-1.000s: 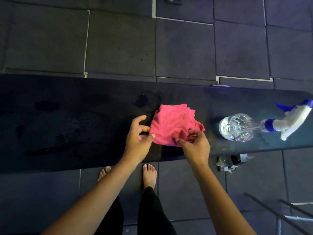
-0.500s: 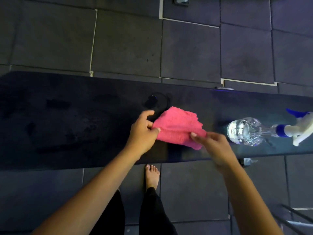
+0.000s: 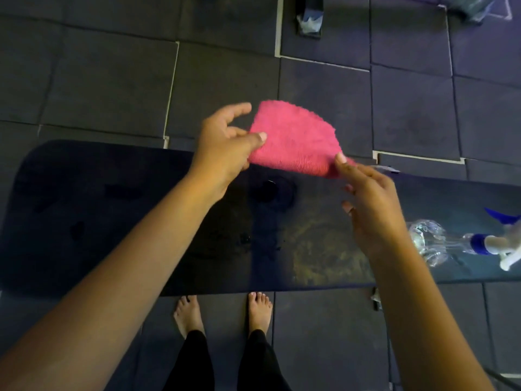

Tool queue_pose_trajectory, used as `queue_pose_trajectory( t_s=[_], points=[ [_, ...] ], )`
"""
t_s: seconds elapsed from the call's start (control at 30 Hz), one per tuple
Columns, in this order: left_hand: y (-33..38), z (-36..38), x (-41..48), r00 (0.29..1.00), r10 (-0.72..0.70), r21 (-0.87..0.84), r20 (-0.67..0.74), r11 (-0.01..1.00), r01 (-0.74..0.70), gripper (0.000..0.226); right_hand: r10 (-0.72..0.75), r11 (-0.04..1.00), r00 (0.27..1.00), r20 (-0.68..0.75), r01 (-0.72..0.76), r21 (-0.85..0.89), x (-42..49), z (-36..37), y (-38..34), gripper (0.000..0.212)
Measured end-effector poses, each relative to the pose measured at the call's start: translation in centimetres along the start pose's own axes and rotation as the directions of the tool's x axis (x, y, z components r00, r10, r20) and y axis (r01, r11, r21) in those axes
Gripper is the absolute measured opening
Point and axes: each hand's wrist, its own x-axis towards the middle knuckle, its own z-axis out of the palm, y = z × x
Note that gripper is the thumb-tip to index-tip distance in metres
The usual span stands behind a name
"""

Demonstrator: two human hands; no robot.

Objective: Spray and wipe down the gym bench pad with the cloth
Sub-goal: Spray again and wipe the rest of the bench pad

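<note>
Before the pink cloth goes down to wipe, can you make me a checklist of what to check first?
1. Cloth held: ok, the left hand pinches one side and the right hand the other corner.
2. Cloth touching the bench pad: not ok, it is lifted above it.
3. Pad wet from spraying: ok, dark wet patches show near the middle.
4. Spray bottle out of the way: ok, it lies on the pad's right end, apart from the hands.
5. Cloth folded neatly: cannot tell.
</note>
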Motion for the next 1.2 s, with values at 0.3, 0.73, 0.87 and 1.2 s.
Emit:
queue_pose_trajectory(
  t_s=[0.3, 0.73, 0.87, 1.2],
  points=[
    [-13.0, -0.8, -4.5, 0.999, 0.0, 0.583, 0.034, 0.812, -0.02, 0.046, 0.002, 0.706, 0.992, -0.127, -0.091, -0.702, -1.9, 1.9, 13.5, 0.036],
    [-17.7, -7.3, -4.5, 0.943, 0.261, 0.882, 0.206, 0.368, -0.295, 0.053, -0.041, -0.311, 0.558, 0.829, 0.781, -0.542, 4.5, 6.8, 13.7, 0.083],
    [-19.1, -8.9, -5.0, 0.947, 0.237, 0.896, 0.218, 0.336, -0.29, 0.055, -0.158, -0.266, 0.597, 0.787, 0.741, -0.616, 5.7, 6.5, 13.7, 0.066],
    [-20.4, -13.6, -6.4, 0.957, 0.266, 0.91, 0.118, 0.357, -0.212, 0.056, -0.307, 0.174, 0.933, 0.188, 0.249, -0.953, 8.3, 8.8, 12.2, 0.058]
  ],
)
